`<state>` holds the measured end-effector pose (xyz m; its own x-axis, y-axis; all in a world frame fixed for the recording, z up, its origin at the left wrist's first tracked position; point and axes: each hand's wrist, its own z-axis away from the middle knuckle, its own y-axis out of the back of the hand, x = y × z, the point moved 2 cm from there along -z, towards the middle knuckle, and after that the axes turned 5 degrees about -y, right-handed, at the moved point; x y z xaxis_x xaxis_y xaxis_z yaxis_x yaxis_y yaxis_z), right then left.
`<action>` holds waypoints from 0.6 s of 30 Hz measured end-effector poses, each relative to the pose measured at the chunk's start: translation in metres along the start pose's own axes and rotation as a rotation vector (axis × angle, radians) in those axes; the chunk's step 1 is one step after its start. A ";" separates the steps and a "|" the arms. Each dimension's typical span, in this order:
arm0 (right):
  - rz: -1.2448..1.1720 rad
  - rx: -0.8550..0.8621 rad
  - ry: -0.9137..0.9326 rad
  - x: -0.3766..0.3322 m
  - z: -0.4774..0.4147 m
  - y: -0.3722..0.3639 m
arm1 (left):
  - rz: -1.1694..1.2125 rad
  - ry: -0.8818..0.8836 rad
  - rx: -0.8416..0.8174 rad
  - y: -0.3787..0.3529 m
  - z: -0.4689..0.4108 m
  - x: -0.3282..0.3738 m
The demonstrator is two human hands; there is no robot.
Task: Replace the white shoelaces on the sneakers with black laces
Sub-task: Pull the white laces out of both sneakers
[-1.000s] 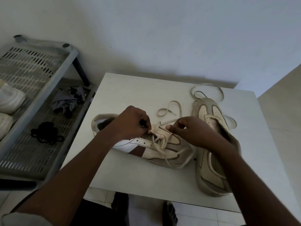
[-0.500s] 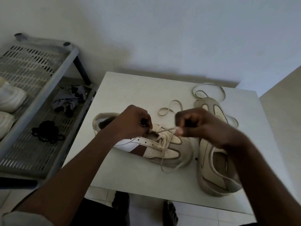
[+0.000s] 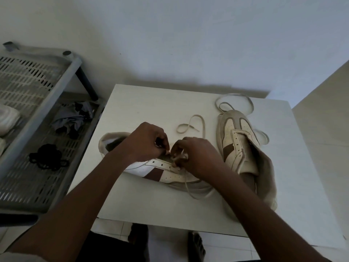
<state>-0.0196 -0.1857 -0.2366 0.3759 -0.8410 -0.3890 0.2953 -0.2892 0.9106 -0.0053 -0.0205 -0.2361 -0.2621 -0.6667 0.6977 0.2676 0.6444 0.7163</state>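
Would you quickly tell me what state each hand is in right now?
Left hand: curled, gripping the sneaker near its eyelets.
Right hand: curled, pinching the white lace at that sneaker.

Left hand (image 3: 145,143) and right hand (image 3: 196,157), apparently in pinches, at the white lace (image 3: 187,184) of 1 sneaker (image 3: 160,171) on the table (image 3: 151,201).

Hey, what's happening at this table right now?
A person is working on the sneaker lying on its side on the table: the left hand grips it by the eyelets while the right hand pinches its white lace. The second sneaker sits to the right with a loose lace around its toe. The black laces lie on the rack, untouched.
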 end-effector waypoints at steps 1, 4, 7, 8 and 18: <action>-0.002 0.049 0.009 -0.001 0.000 -0.001 | -0.003 -0.003 -0.003 0.000 0.000 0.000; -0.241 0.098 0.035 0.009 -0.001 0.014 | 0.014 0.019 0.015 0.001 0.001 0.000; -1.018 0.200 0.033 0.025 0.002 0.045 | 0.054 0.027 0.010 0.001 0.002 -0.001; -1.190 0.274 0.028 0.034 0.001 0.052 | 0.041 0.020 -0.015 0.000 0.003 -0.001; -0.218 -0.037 -0.136 0.008 0.000 0.012 | -0.052 -0.053 0.015 0.000 0.001 0.001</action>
<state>-0.0131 -0.1954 -0.2291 0.1785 -0.8150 -0.5512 0.3890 -0.4561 0.8004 -0.0061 -0.0210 -0.2348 -0.3239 -0.6790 0.6588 0.2385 0.6153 0.7513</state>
